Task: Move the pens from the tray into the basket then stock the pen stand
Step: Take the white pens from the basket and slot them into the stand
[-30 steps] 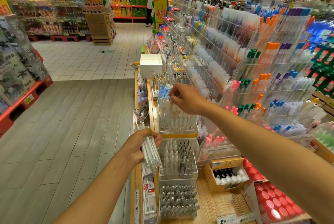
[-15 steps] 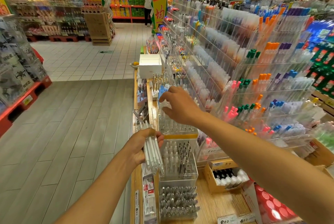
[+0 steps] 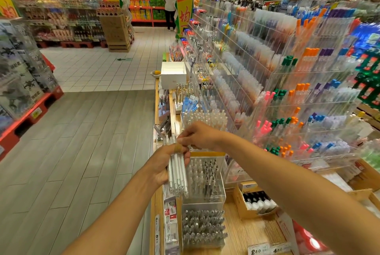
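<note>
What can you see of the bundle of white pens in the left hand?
The bundle of white pens is several slim white barrels, plastic by the look, with pale caps up and tips pointing down. The left hand grips its middle. The right hand pinches the top ends. It hangs before the clear pen stand.

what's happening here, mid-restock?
A person is stocking a pen stand in a shop aisle. The left hand grips a bundle of white pens, tips down, beside the stand. The right hand reaches over to the top of the bundle and pinches a pen there, apparently to pull one out for the stand. The stand's tiers already hold many pens.
</note>
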